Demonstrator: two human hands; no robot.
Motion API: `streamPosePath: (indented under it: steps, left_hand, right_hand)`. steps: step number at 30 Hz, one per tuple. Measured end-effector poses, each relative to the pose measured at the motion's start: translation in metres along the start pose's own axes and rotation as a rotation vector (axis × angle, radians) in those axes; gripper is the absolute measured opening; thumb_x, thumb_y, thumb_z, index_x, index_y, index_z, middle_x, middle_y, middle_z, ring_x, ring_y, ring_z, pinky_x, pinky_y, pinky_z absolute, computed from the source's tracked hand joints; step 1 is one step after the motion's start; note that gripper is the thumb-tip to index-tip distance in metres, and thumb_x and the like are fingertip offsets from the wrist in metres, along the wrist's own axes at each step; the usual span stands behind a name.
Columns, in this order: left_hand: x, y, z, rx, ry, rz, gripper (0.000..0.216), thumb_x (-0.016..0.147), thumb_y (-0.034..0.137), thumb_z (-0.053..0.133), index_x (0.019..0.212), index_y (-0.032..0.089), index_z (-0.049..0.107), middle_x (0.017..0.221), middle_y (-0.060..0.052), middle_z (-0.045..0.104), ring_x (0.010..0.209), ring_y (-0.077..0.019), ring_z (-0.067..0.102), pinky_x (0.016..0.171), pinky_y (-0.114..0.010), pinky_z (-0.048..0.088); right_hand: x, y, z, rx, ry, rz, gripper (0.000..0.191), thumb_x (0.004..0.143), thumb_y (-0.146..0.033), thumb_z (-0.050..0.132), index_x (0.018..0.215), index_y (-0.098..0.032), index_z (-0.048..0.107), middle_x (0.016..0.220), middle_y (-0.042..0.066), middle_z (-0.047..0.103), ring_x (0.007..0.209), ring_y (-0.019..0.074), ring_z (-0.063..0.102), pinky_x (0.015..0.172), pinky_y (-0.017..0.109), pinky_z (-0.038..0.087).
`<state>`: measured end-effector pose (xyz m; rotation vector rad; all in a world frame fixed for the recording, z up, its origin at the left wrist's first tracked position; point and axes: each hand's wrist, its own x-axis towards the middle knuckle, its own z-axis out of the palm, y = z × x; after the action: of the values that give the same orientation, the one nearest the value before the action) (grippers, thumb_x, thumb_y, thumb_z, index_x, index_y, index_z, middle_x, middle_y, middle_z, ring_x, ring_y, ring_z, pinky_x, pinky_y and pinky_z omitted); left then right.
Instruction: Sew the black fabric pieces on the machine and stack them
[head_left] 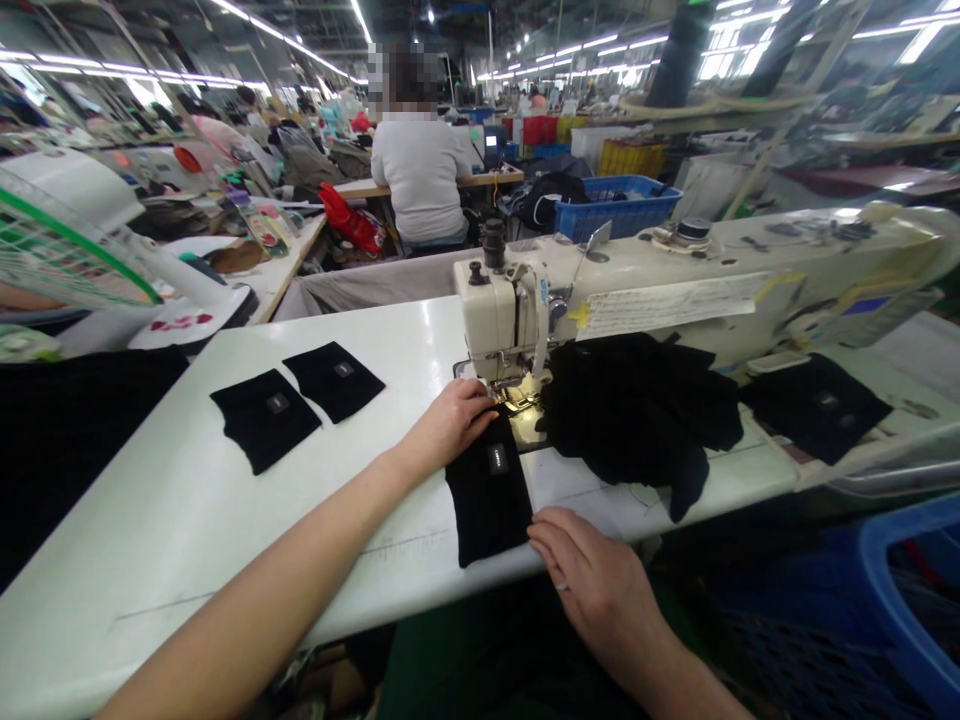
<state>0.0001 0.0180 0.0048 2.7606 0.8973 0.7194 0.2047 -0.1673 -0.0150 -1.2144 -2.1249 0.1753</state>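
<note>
A black fabric piece point(491, 510) with a small dark label point(498, 459) lies at the front of the sewing machine point(499, 320), its far end by the presser foot point(517, 398). My left hand point(454, 420) is closed on the far end, fingertips right beside the foot. My right hand point(592, 570) pinches the near right corner at the table's front edge. Two similar labelled black pieces point(264, 420) point(334, 383) lie flat to the left. A heap of black fabric point(637, 410) sits right of the needle.
Another labelled black piece point(821, 405) lies at the far right of the white table point(360, 540). A blue basket point(900, 600) stands low at the right. A fan point(67, 240) is at the left. A person point(420, 180) sits ahead, back turned, near another blue basket point(619, 205).
</note>
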Motion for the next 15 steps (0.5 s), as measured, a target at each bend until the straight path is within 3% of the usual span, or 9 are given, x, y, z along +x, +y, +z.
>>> streamPosePath:
  steps: [12, 15]
  left_hand:
    - [0.0013, -0.0023, -0.0035, 0.062, -0.046, -0.023, 0.022, 0.099, 0.022, 0.050, 0.105, 0.014, 0.070, 0.100, -0.012, 0.061, 0.093, -0.0234, 0.058, 0.087, -0.042, 0.053]
    - [-0.0024, 0.0034, -0.0051, 0.086, -0.068, -0.059, 0.024, 0.099, 0.020, 0.050, 0.113, 0.013, 0.068, 0.106, -0.014, 0.061, 0.096, -0.0249, 0.058, 0.089, -0.045, 0.054]
  right_hand:
    - [0.0062, 0.0014, 0.0012, -0.031, -0.058, 0.005, 0.028, 0.097, -0.006, 0.038, 0.107, -0.015, 0.063, 0.099, 0.008, 0.068, 0.078, 0.0178, 0.065, 0.064, 0.027, 0.051]
    - [0.0057, 0.0010, 0.0002, -0.031, -0.074, 0.017, 0.029, 0.096, -0.005, 0.039, 0.108, -0.014, 0.063, 0.100, 0.008, 0.068, 0.079, 0.0184, 0.066, 0.065, 0.028, 0.052]
